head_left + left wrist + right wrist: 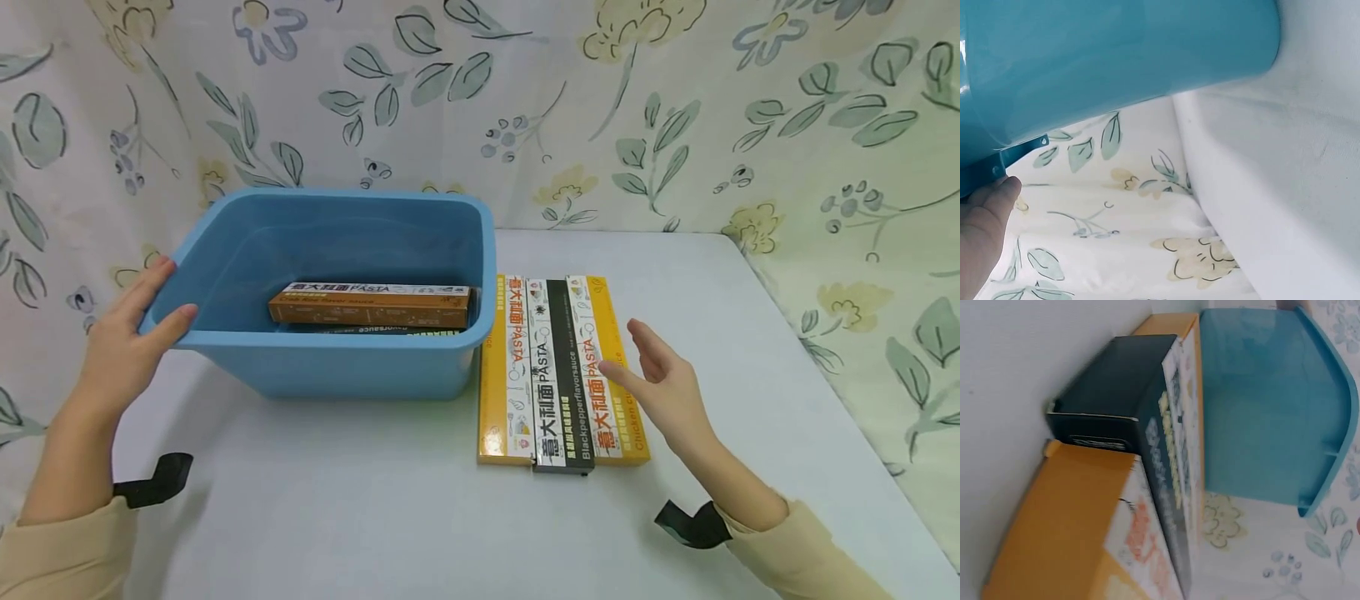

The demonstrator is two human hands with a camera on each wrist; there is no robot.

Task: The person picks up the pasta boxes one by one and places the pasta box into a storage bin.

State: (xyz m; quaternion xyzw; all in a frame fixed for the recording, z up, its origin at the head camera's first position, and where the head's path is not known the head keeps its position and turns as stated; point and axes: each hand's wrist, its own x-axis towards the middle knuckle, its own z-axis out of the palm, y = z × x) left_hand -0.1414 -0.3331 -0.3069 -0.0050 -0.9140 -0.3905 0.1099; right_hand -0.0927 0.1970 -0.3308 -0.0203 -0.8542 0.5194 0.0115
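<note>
At its left end, a blue plastic bin (337, 339) is held by my left hand (123, 337), thumb over the near rim. In the left wrist view, fingers (1004, 194) lie against the bin's rim. Inside the bin lies a brown pasta box (375, 310), on top of a dark box mostly hidden by the wall. Right of the bin, a yellow pasta box (493, 392), a black pasta box (567, 375) and another yellow box (622, 400) lie side by side. My right hand (671, 400) is at the last one's right edge, thumb and fingers spread, holding nothing.
All of this stands on a white table (330, 500). A flower-patterned cloth (450, 125) hangs behind and along the sides. The bin's right end stands close to the left yellow box. Black straps (693, 525) circle both wrists.
</note>
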